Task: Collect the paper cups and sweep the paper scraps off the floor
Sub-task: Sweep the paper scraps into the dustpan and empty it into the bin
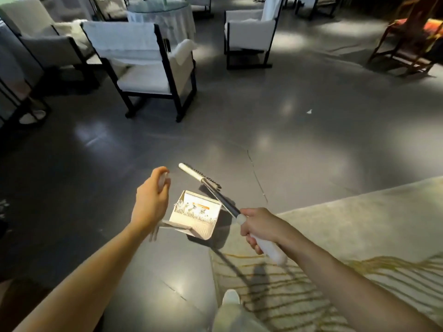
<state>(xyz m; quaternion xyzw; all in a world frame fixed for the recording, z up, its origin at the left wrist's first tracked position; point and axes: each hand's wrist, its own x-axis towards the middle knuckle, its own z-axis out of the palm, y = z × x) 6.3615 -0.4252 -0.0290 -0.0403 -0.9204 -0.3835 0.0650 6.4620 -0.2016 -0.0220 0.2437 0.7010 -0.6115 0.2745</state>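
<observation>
My left hand (150, 200) grips the white handle end of a long-handled dustpan (196, 218), whose cream tray hangs just above the dark floor and holds several white paper scraps (191, 207). My right hand (260, 227) grips the white handle of a broom (217, 191); its metal shaft runs up and left to a white head with dark bristles, just beyond the dustpan. One small white paper scrap (309, 111) lies on the bare floor far to the right. No paper cup is in view.
A pale rug with yellow lines (347, 236) covers the floor at the right, under my white shoe (231, 297). White armchairs with black frames (148, 65) and a cloth-covered round table (165, 17) stand at the back left. A wooden chair (412, 41) stands far right.
</observation>
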